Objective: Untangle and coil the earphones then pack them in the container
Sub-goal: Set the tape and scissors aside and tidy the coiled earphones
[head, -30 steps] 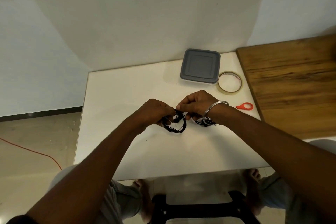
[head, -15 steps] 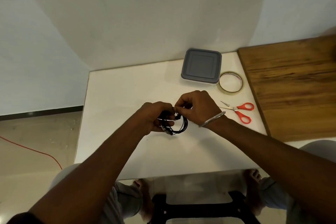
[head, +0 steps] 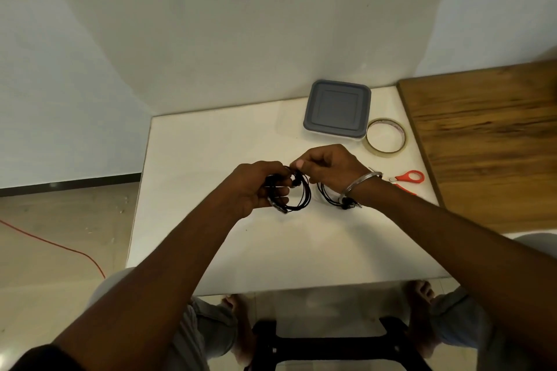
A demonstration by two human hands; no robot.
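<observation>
Black earphones (head: 298,196) hang as a round coil over the middle of the white table (head: 211,153). My left hand (head: 256,187) grips the coil's left side. My right hand (head: 328,169) pinches the cable at the coil's top. A second loop of black cable (head: 331,199) lies on the table under my right wrist, partly hidden by it. The grey square container (head: 337,108), lid on, stands at the table's far right.
A roll of clear tape (head: 386,138) lies just right of the container. Red-handled scissors (head: 410,177) lie behind my right wrist, partly hidden. A wooden tabletop (head: 488,135) adjoins on the right. A wall stands close behind; an orange cable (head: 51,242) runs over the floor at left.
My right hand has shifted right and down, covering more of the scissors, and the second cable loop shows again under the wrist. The left hand keeps its hold on the coil.
</observation>
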